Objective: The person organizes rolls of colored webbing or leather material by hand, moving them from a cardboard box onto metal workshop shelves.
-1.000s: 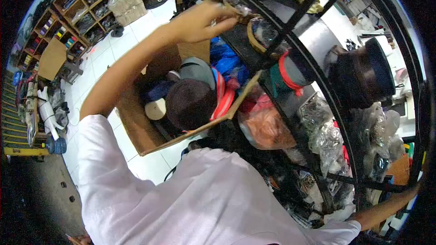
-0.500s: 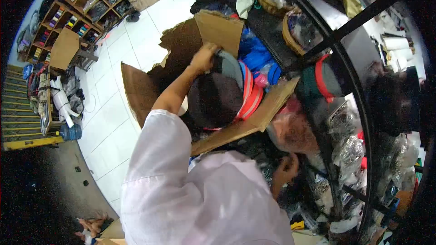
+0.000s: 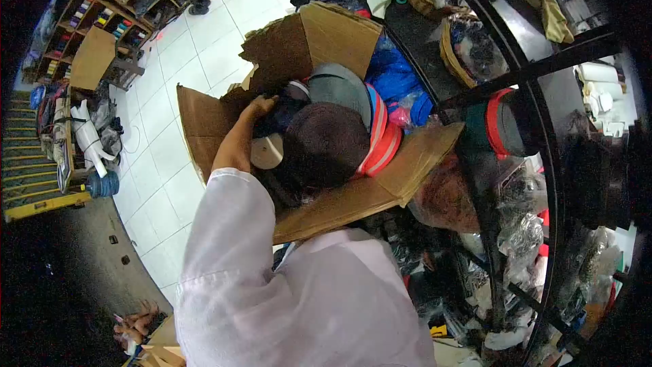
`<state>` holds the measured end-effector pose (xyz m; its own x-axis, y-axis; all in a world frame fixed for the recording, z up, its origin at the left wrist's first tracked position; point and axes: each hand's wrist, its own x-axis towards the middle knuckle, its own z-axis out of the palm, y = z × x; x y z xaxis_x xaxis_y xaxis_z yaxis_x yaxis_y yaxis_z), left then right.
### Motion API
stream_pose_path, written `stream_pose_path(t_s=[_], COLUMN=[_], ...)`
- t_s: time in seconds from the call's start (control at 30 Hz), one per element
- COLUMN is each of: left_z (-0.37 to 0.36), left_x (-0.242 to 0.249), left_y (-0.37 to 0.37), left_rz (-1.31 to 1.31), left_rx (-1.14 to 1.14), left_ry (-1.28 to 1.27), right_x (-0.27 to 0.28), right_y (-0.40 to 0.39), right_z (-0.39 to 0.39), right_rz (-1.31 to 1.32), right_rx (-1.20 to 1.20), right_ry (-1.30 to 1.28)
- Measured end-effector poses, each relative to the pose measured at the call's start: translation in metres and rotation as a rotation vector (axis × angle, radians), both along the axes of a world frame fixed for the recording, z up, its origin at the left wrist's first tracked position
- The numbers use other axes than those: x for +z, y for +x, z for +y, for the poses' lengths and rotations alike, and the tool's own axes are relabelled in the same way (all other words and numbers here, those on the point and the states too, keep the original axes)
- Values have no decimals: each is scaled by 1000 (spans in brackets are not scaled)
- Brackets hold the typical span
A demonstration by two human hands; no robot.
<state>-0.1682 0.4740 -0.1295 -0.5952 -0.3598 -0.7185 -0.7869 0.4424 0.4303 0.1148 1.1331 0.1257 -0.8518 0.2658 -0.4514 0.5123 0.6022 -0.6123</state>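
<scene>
My left hand (image 3: pixel 260 107) is inside a torn cardboard box (image 3: pixel 339 37), at its left side. Its fingers are curled against dark material, and what they hold is hidden. To the right of the hand lies a large dark brown roll (image 3: pixel 326 143), with a grey roll (image 3: pixel 337 85) behind it. An orange-red roll with pale stripes (image 3: pixel 385 139) leans at the box's right side. Just below my left hand is a beige round end piece (image 3: pixel 267 151). My right hand is out of sight.
Blue plastic-wrapped goods (image 3: pixel 397 85) lie behind the box. A black metal rack (image 3: pixel 530 95) with baskets (image 3: pixel 458 54) and plastic-wrapped goods stands on the right. Wooden cubbies (image 3: pixel 102 13) hold thread spools at the far left. White floor tiles (image 3: pixel 159 183) extend beside the box.
My left hand has moved from the grey roll at the back toward the left side of the box. My right hand, seen earlier at the lower right, has gone from view.
</scene>
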Motion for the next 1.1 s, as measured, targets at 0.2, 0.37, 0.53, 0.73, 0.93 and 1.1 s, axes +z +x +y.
stream_pose_path(t_s=[0.2, 0.37, 0.53, 0.73, 0.93, 1.1], left_z=[21, 46, 90, 72, 98, 65], left_x=[59, 121, 215, 165, 173, 166], left_y=[20, 29, 39, 26, 18, 24], left_rz=[-153, 107, -170, -340, -339, -299], left_rx=[-151, -95, -141, -363, -295, -247], left_ry=[-174, -263, -530, -478, -447, -404], right_x=[-3, -5, -3, -4, -3, -5], right_y=[10, 15, 14, 13, 11, 17], right_z=[6, 9, 13, 16, 20, 27], right_rz=[-69, -121, -141, -162, -170, -187], right_rx=[-16, -17, -7, 18, 58, 64], right_ry=[-5, -14, -14, -27, -42, -46])
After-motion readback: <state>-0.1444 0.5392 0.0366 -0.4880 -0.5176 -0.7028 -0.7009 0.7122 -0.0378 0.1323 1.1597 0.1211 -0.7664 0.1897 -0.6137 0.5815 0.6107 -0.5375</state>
